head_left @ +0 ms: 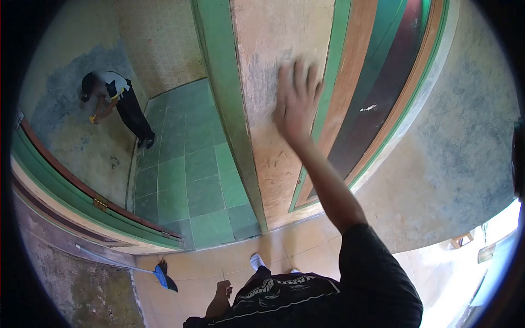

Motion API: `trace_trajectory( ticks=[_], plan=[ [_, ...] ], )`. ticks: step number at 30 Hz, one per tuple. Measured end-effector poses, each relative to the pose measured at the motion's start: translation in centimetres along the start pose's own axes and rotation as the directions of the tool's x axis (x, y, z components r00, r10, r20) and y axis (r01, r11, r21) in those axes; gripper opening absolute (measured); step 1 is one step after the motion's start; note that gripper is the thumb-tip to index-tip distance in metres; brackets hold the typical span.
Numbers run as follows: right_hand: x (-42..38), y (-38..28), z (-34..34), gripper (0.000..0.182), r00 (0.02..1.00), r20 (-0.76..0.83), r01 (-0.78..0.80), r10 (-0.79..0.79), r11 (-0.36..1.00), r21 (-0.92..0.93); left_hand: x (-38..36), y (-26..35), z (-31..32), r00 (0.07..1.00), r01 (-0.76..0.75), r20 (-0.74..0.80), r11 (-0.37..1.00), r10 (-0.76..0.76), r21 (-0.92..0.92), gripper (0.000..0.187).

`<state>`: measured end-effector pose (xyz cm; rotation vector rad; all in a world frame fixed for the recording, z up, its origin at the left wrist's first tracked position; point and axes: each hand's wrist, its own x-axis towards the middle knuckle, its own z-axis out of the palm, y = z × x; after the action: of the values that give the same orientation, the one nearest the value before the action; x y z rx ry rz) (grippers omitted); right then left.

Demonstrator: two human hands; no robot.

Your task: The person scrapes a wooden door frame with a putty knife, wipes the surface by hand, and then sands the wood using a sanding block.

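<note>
White lettering (267, 287) across black shirt (328, 307) front: too distorted to read. No text legible.

Glare, probably daylight, washes out the floor (432, 276) below and right of the motion-blurred right hand (295, 106); fisheye edges bend, darkening.

A plain black short sleeve (367, 249) at four o'clock ends above the elbow, part of a black T-shirt (377, 295) that fills the view from five to six o'clock, its front carrying white block lettering (281, 287), too skewed to read, with a thin white line curving beneath. The hands, right (295, 106) at one o'clock and left (221, 290) between six and seven, are ungloved. Just beyond the print, at six o'clock, shows one whitish sock (256, 261).
</note>
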<state>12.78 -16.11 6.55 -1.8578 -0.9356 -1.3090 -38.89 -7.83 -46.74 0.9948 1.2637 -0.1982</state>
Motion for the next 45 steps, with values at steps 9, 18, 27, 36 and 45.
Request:
trace_trajectory(
  ticks=[9, 18, 27, 36, 45],
  plan=[
    [-31.8, 1.4, -3.6, 0.043, 0.588, 0.782, -0.577, 0.207, 0.785, 0.226, -0.1, 0.5, 0.4, 0.84, -0.541, 0.194, 0.807, 0.506, 0.238, 0.024],
    [-38.1, 0.5, -11.1, 0.027, -0.021, 0.852, -0.98, 0.523, -0.181, 0.087, -4.0, 14.2, 12.7, 0.958, -0.239, 0.2, 0.96, 0.208, 0.146, 0.034],
    [-23.5, 0.0, -17.1, 0.035, 0.326, 0.85, -0.708, 0.413, -0.489, 0.509, -25.4, 29.2, 28.4, 0.698, -0.524, 0.299, 0.749, 0.651, -0.406, 0.035],
    [-18.4, -1.2, -22.7, 0.04, 0.537, 0.783, -0.736, 0.314, -0.28, 0.617, -34.5, 33.5, 32.4, 0.451, -0.819, 0.184, 0.487, 0.873, -0.303, 0.023],
    [-21.8, -3.5, -20.7, 0.041, 0.515, 0.673, -0.764, 0.53, -0.071, 0.641, -30.2, 33.2, 34.2, 0.533, -0.74, 0.063, 0.501, 0.844, -0.45, 0.024]
  ],
)
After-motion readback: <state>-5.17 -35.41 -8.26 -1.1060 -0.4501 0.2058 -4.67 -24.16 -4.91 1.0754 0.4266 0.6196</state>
